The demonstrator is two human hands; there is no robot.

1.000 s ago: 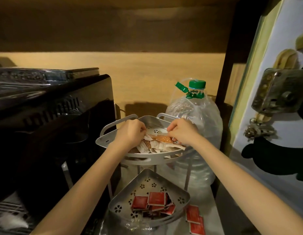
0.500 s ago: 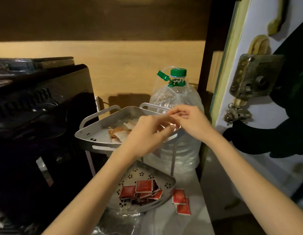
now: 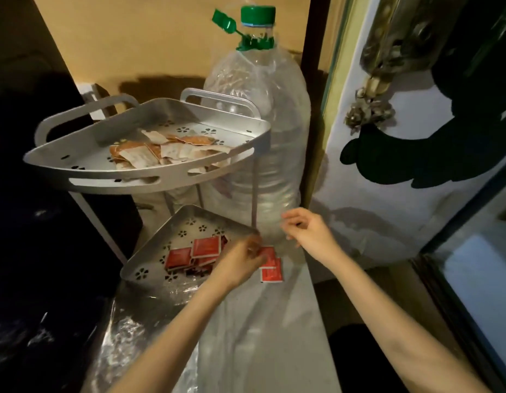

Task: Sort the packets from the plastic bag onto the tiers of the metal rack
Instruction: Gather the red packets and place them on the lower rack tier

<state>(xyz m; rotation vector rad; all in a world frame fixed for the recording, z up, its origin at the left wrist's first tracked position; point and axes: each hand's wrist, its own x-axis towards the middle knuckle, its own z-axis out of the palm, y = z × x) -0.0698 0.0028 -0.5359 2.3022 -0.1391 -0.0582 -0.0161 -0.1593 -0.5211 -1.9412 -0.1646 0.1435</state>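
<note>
The metal rack has two tiers. Its top tier [image 3: 132, 177] holds a heap of orange and white packets [image 3: 161, 151]. Several red packets [image 3: 200, 251] lie in the lower tier [image 3: 166, 236]. A few more red packets [image 3: 271, 275] lie loose on the counter just right of that tier. My left hand [image 3: 243, 259] is blurred, and its fingertips are over these loose packets; its grip is unclear. Hovering a little higher beside the bottle, my right hand [image 3: 308, 231] has loosely curled fingers and holds nothing. The crumpled clear plastic bag [image 3: 144, 321] lies under and in front of the lower tier.
A large clear water bottle [image 3: 260, 137] with a green cap stands right behind the rack. A black appliance [image 3: 33, 208] fills the left side. On the right is a white door [image 3: 388, 194] with a metal lock. The grey counter [image 3: 260, 336] runs toward me.
Both hands have come down from the top tier to the lower tier's level. The left hand now reaches the loose red packets on the counter. The view has tilted down.
</note>
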